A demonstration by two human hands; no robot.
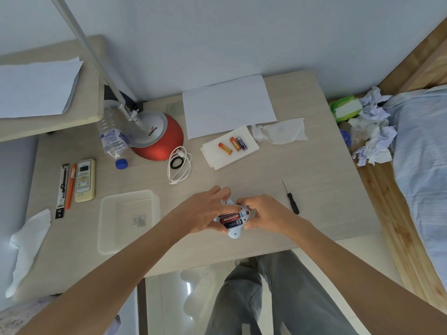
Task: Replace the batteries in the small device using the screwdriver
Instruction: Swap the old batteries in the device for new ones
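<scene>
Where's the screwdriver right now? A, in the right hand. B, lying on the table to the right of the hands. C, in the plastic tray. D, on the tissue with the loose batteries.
B: the screwdriver lies on the table, clear of the right hand, which grips the device.

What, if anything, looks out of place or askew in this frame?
A plastic water bottle lies on its side beside the red lamp base, capped, with no spill visible. Crumpled tissues are heaped beyond the right edge of the table. The small device shows bare batteries, as the task expects.
</scene>
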